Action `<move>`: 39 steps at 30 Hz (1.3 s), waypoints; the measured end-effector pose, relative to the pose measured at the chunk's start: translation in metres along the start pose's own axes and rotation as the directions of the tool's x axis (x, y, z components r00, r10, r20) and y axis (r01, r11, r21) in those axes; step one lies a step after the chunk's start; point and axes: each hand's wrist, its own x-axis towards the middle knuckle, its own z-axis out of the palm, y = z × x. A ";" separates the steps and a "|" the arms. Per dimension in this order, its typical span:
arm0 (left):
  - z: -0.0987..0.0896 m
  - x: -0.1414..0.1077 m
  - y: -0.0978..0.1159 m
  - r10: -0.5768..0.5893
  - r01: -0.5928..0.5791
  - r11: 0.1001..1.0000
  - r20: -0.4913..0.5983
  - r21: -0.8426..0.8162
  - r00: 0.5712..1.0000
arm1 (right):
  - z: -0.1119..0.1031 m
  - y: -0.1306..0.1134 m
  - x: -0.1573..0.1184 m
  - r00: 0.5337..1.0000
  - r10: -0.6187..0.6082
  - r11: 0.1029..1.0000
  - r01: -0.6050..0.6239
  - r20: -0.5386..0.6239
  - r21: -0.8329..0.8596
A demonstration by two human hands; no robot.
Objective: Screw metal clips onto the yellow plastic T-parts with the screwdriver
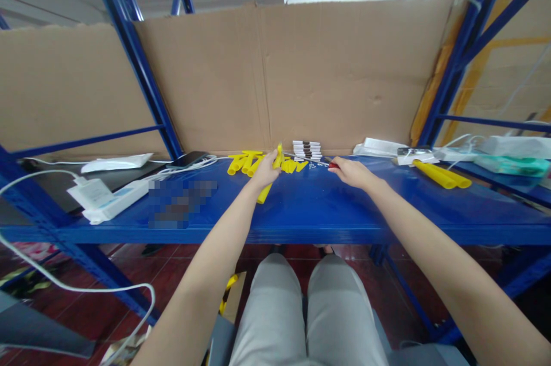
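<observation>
My left hand (269, 171) is closed around a yellow tube (264, 193), which slants out above and below the fingers. Several more yellow tubes (246, 164) lie in a cluster to its left, and short yellow pieces (294, 166) lie to its right. My right hand (350, 172) grips a red-handled tool (333, 165). The tool's thin metal shaft points left toward the tube in my left hand; whether its tip touches the tube is too small to tell. Behind and between the hands is a stack of small white pieces with dark bands (306, 150).
A blue metal shelf (318, 211) serves as worktop, with cardboard (327, 79) behind. At left are a power strip (123, 199), a phone (189, 159) and cables. Two yellow tubes (441, 175) and white packets (379, 147) lie at right. Blue uprights (142, 67) stand at both sides.
</observation>
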 end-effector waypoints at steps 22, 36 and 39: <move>0.000 -0.002 0.005 0.011 -0.011 1.000 -0.004 0.015 1.000 | -0.008 -0.003 -0.003 0.997 0.031 0.997 -0.036 -0.072 -0.063; 0.000 -0.002 0.006 -0.005 0.005 1.000 -0.003 0.031 1.000 | -0.008 0.000 -0.004 0.998 0.003 1.000 -0.004 -0.067 -0.012; 0.001 -0.003 0.007 -0.001 0.002 0.999 -0.007 0.034 1.000 | -0.009 -0.001 -0.004 0.998 0.008 1.000 -0.008 -0.063 -0.011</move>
